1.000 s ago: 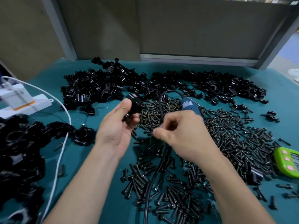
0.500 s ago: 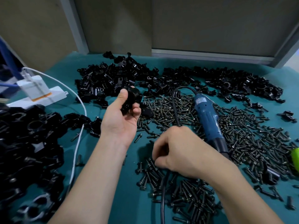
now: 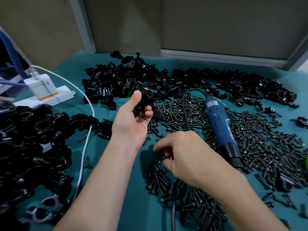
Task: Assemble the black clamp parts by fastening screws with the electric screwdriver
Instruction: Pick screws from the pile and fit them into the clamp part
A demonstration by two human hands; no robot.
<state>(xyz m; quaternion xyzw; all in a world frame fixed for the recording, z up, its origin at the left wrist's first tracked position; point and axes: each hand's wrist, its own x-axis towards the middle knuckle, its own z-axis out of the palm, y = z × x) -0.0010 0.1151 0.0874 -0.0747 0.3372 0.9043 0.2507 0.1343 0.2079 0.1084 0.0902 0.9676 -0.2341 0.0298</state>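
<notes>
My left hand (image 3: 133,120) holds a black clamp part (image 3: 144,101) up above the table, thumb on its near side and fingers curled round it. My right hand (image 3: 185,155) is low over the near pile of black screws (image 3: 168,182), its fingertips pinching a screw (image 3: 166,157). The blue electric screwdriver (image 3: 220,124) lies untouched on the spread of screws to the right, its tip toward me and its black cord (image 3: 185,104) looping back under my right arm.
Loose clamp parts (image 3: 130,80) are heaped across the back of the teal table (image 3: 103,164). Assembled clamps (image 3: 31,147) are piled at the left. A white power strip (image 3: 45,94) and white cable (image 3: 83,155) lie at the left. A green object shows at the right edge.
My right hand has dropped from beside the clamp part to the near screws and taken hold of one. The screwdriver it hid now lies in plain view. My view has shifted left.
</notes>
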